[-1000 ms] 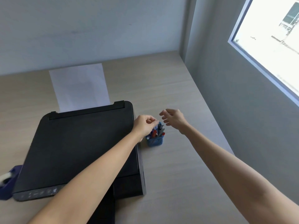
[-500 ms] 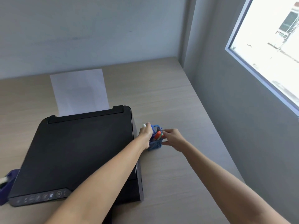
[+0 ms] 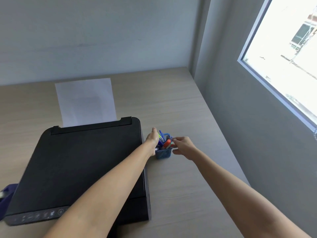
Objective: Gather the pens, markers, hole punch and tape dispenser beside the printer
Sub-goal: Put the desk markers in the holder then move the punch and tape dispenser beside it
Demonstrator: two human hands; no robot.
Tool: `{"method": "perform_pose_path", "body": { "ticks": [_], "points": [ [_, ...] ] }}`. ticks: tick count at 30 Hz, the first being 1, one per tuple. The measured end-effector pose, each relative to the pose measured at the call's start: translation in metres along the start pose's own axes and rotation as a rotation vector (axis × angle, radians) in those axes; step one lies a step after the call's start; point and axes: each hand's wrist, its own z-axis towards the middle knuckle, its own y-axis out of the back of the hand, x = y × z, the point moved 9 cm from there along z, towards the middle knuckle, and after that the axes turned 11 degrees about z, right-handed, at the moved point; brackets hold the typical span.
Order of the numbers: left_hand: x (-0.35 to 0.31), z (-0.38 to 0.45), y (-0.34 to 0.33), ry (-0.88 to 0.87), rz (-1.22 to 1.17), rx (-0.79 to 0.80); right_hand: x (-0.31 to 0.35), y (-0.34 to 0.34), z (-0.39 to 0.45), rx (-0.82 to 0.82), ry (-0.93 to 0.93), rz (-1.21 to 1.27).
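Tape dispenser (image 3: 6, 196): dark blue, sitting at the far left of the printer (image 3: 82, 169), half cut off by the frame, not yet gathered.

Left hand (image 3: 152, 140): now lying flat against the printer-side wall of the blue mesh cup (image 3: 163, 152), grip open, no longer bunched above it as a second ago.

Pens and markers (image 3: 165, 141): standing in the cup, just right of the printer on the surface (image 3: 188, 186).

Right hand (image 3: 183, 147): having come down to the cup's far side, fingers curling at the rim, grip apart.

Hole punch: not showing.

Judgement: both hands are bracketing the cup, likely settling it beside the printer.
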Motion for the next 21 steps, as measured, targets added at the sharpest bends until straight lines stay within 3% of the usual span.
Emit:
{"method": "perform_pose_path", "body": {
  "ticks": [5,9,15,21],
  "points": [
    [-0.027,-0.027,0.013,-0.117,0.062,-0.01,0.056,0.019,-0.032,-0.199,0.203,-0.171],
    [-0.054,-0.073,0.05,-0.274,0.072,0.014,0.108,0.005,-0.068,-0.242,0.371,-0.188],
    [-0.037,-0.138,0.171,-0.414,-0.047,-0.116,0.151,-0.098,-0.112,-0.092,0.516,-0.283],
    [0.061,-0.17,0.318,-0.382,-0.19,-0.331,0.144,-0.258,-0.162,0.166,0.594,-0.36]
  ]
}}
